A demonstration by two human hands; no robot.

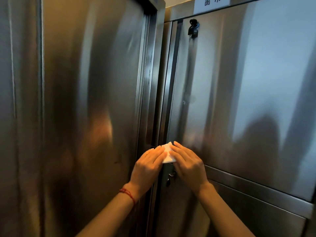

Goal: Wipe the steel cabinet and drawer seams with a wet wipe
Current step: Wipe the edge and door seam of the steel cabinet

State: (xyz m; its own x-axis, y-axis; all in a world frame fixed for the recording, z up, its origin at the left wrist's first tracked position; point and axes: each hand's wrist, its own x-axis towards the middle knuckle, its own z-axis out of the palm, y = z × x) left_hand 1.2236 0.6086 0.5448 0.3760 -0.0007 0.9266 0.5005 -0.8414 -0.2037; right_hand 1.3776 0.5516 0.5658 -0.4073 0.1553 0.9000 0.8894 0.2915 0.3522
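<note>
White folded wipe point(167, 153) pressed on brushed-steel seam point(158, 117) by flat-fingered left hand point(147, 165), right hand point(187, 164)

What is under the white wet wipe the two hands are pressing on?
The white folded wet wipe, pressed by left hand and right hand, lies over the vertical seam between steel cabinets. The seam beneath is covered.

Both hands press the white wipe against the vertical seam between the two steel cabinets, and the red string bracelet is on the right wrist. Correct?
Not quite. In the head view the red string bracelet is on the left wrist. The rest holds: left hand and right hand press the white wipe at the seam.
</note>
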